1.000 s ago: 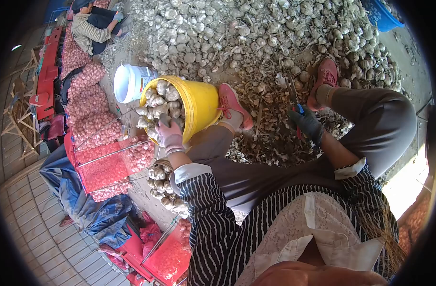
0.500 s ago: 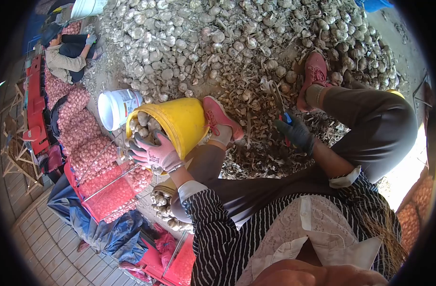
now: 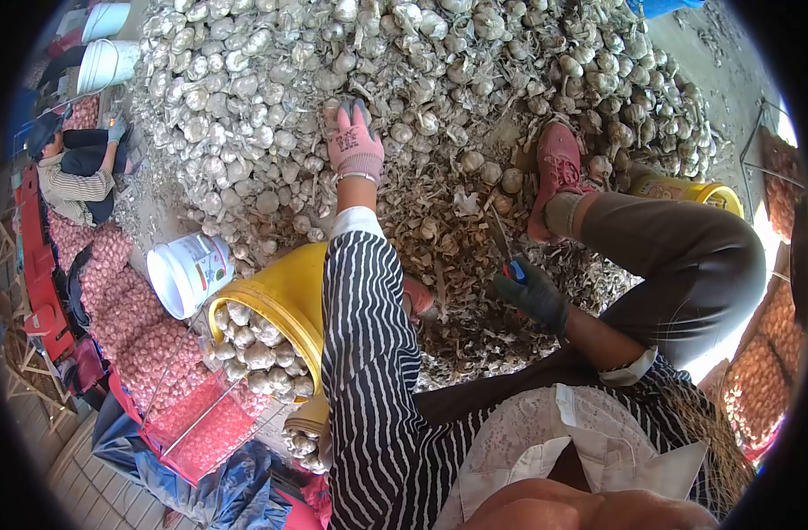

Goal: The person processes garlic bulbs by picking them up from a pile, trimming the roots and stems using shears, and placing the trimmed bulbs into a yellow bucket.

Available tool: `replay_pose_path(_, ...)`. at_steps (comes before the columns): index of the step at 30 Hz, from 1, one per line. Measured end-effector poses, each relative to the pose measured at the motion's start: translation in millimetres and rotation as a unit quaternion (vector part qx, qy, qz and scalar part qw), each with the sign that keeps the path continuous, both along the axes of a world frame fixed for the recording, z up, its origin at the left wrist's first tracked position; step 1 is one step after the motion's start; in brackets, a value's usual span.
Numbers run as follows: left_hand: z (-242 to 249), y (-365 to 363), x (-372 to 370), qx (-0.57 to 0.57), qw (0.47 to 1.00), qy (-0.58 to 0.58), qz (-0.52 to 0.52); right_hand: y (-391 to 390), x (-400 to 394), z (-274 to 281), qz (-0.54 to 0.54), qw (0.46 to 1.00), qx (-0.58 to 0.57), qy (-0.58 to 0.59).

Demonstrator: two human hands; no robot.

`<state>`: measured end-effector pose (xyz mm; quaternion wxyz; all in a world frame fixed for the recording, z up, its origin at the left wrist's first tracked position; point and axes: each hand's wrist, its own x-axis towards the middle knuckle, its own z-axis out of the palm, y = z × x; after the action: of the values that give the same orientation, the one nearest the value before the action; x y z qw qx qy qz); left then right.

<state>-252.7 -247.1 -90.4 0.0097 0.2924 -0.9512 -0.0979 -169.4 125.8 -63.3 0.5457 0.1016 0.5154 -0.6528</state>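
Observation:
My left hand (image 3: pixel 356 146), in a pink glove with dark fingertips, reaches out over the heap of garlic bulbs (image 3: pixel 232 115). Its fingers point away from me, slightly apart, touching the bulbs or just above them; what lies under the fingertips is hidden. My right hand (image 3: pixel 535 296), in a dark glove, grips pruning shears (image 3: pixel 499 234) with red and blue handles, the metal blades pointing up and away over dry leaves and peelings. Left of my striped sleeve, a yellow bucket (image 3: pixel 285 276) lies tilted, its mouth facing left, with garlic bulbs (image 3: pixel 261 356) inside.
A white bucket (image 3: pixel 185 272) stands tilted beside the yellow one. Mesh sacks of garlic (image 3: pixel 121 296) line the left. Another person (image 3: pixel 77 177) sits at the far left near white buckets (image 3: pixel 109 64). A second yellow bucket (image 3: pixel 717 198) lies behind my right leg.
My left hand has moved from the yellow bucket's mouth up and right to the garlic heap. The bucket's bulbs are now uncovered. My right hand still holds the shears; the view has shifted.

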Motion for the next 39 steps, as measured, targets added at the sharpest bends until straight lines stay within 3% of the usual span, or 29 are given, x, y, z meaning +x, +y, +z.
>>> replay_pose_path(2, -20, -12, -17, -0.035, 0.967, -0.250, 0.038, 1, -4, -3, 0.141, 0.973, 0.095, 0.157)
replay_pose_path(3, -42, -24, -18, 0.005, 0.970, -0.206, 0.130, 1, -5, -4, 0.136, 0.973, 0.098, 0.161)
replay_pose_path(5, -55, -17, -2, -0.134, 0.986, -0.052, 0.081, 1, -3, -2, 0.144, 0.961, 0.091, 0.217)
replay_pose_path(6, -48, -11, 4, -0.135, 0.986, -0.053, 0.078, 0, -4, 2, 0.142, 0.962, 0.091, 0.215)
replay_pose_path(7, -39, -5, 9, 0.223, 0.945, 0.076, 0.226, -3, -7, 7, 0.143, 0.962, 0.088, 0.217)
replay_pose_path(8, -27, 1, 15, 0.541, 0.747, 0.194, 0.336, -7, -10, 10, 0.145, 0.961, 0.082, 0.219)
replay_pose_path(9, -29, 11, 34, 0.610, 0.665, 0.280, 0.327, -7, -8, 8, 0.143, 0.962, 0.075, 0.220)
replay_pose_path(10, -31, 20, 56, 0.710, 0.536, 0.334, 0.312, -4, -3, 3, 0.145, 0.963, 0.079, 0.214)
replay_pose_path(12, -6, 60, 93, 0.766, 0.437, 0.397, 0.255, -2, -5, 11, 0.152, 0.962, 0.079, 0.210)
replay_pose_path(13, 6, 80, 107, 0.763, 0.438, 0.402, 0.253, -6, -15, 28, 0.207, 0.935, 0.100, 0.272)
replay_pose_path(14, 16, 99, 120, 0.770, 0.401, 0.425, 0.258, -9, -24, 45, 0.258, 0.899, 0.121, 0.331)
replay_pose_path(15, 24, 117, 131, 0.775, 0.363, 0.446, 0.261, -13, -32, 61, 0.258, 0.898, 0.119, 0.335)
replay_pose_path(17, 28, 147, 156, 0.774, 0.374, 0.442, 0.255, -16, -44, 88, 0.318, 0.834, 0.140, 0.428)
replay_pose_path(18, 28, 159, 166, 0.773, 0.384, 0.436, 0.253, -15, -45, 88, 0.316, 0.832, 0.138, 0.434)
replay_pose_path(19, 43, 174, 169, 0.773, 0.385, 0.438, 0.250, -13, -44, 86, 0.324, 0.788, 0.150, 0.501)
replay_pose_path(20, 68, 192, 167, 0.751, 0.425, 0.454, 0.220, -10, -40, 86, 0.329, 0.741, 0.161, 0.563)
replay_pose_path(21, 86, 204, 166, 0.728, 0.463, 0.470, 0.187, -6, -39, 88, 0.327, 0.739, 0.160, 0.567)
replay_pose_path(23, 90, 214, 177, 0.734, 0.472, 0.451, 0.188, 0, -36, 92, 0.352, 0.692, 0.147, 0.613)
replay_pose_path(26, 60, 215, 192, 0.606, 0.683, 0.365, 0.183, 12, -26, 97, 0.340, 0.667, 0.153, 0.645)
replay_pose_path(27, 51, 219, 198, 0.607, 0.683, 0.366, 0.181, 17, -24, 96, 0.338, 0.666, 0.154, 0.646)
replay_pose_path(29, 78, 234, 196, 0.461, 0.813, 0.290, 0.207, 24, -20, 97, 0.369, 0.645, 0.139, 0.654)
replay_pose_path(33, 100, 245, 199, 0.434, 0.841, 0.247, 0.207, 35, -18, 111, 0.420, 0.661, 0.122, 0.610)
replay_pose_path(35, 96, 242, 206, 0.375, 0.894, 0.147, 0.197, 38, -13, 105, 0.419, 0.648, 0.114, 0.625)
replay_pose_path(39, 105, 255, 213, 0.340, 0.914, 0.127, 0.181, 41, -9, 102, 0.441, 0.660, 0.097, 0.600)
